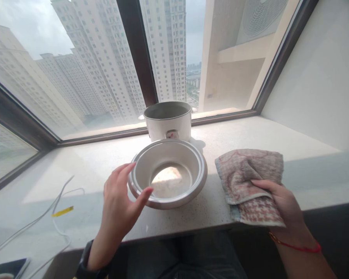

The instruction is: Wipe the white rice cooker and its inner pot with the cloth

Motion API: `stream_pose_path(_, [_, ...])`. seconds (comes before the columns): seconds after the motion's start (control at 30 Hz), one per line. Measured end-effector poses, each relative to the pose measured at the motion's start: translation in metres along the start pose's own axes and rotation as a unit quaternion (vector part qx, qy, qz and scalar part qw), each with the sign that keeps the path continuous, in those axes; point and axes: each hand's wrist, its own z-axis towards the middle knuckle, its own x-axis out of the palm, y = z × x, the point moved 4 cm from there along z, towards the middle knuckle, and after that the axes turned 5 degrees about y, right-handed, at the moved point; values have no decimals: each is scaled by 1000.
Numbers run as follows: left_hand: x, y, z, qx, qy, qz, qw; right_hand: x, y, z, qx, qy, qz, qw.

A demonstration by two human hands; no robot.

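A silvery metal inner pot (168, 173) with a wide rim sits on the windowsill right in front of me, its inside facing up. At its left rim is my left hand (120, 197), thumb and fingers spread apart; whether the fingertips touch the rim I cannot tell. To the right of the pot, my right hand (282, 205) grips a folded cloth towel (250, 174) with a reddish-brown pattern, the thumb on top and the other fingers hidden beneath. Behind the pot stands the white rice cooker body (159, 128), lidless, against the window frame.
A white cable (50, 209) with a yellow tag (63, 211) lies loosely on the left of the pale stone sill (229, 135). A phone (10, 268) is at the lower left corner. Window glass rises behind, and a white wall (314, 85) stands on the right.
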Motion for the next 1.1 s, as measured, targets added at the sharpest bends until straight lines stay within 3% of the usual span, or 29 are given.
stream_pose_path(0.1, [13, -45, -8, 170, 122, 44, 977, 12, -6, -7, -58, -48, 0, 997])
stream_pose_path(0.17, [21, -67, -9, 204, 136, 60, 967, 23, -11, -13, -130, -39, -72, 988])
stream_pose_path(0.23, [28, -79, -8, 203, 122, 74, 969, 37, -12, -19, -251, 14, -189, 949])
stream_pose_path(0.27, [32, -81, -8, 200, 119, 81, 969, 46, -11, -24, -330, 63, -251, 908])
stream_pose_path(0.33, [36, -80, -10, 205, 108, 84, 969, 65, -11, -37, -485, 182, -352, 779])
stream_pose_path(0.4, [34, -77, -15, 232, 81, 67, 967, 77, -12, -48, -578, 272, -414, 649])
stream_pose_path(0.43, [31, -76, -17, 246, 62, 54, 966, 81, -12, -51, -603, 291, -433, 604])
stream_pose_path(0.5, [19, -75, -19, 264, 26, 30, 964, 88, -8, -54, -633, 301, -444, 558])
stream_pose_path(0.57, [3, -76, -18, 270, 3, 7, 963, 96, 0, -56, -654, 301, -429, 545])
stream_pose_path(0.67, [-22, -78, -12, 260, -29, -28, 965, 109, 16, -57, -665, 315, -388, 555])
stream_pose_path(0.73, [-35, -78, -11, 239, -49, -46, 969, 118, 29, -52, -648, 335, -354, 585])
stream_pose_path(0.83, [-46, -74, -15, 183, -59, -87, 978, 129, 46, -33, -569, 355, -322, 668])
stream_pose_path(0.97, [-49, -59, -25, 1, -76, -174, 982, 139, 48, 8, -376, 367, -306, 794])
stream_pose_path(1.1, [-51, -43, -31, -126, -101, -236, 958, 139, 33, 33, -224, 375, -234, 868])
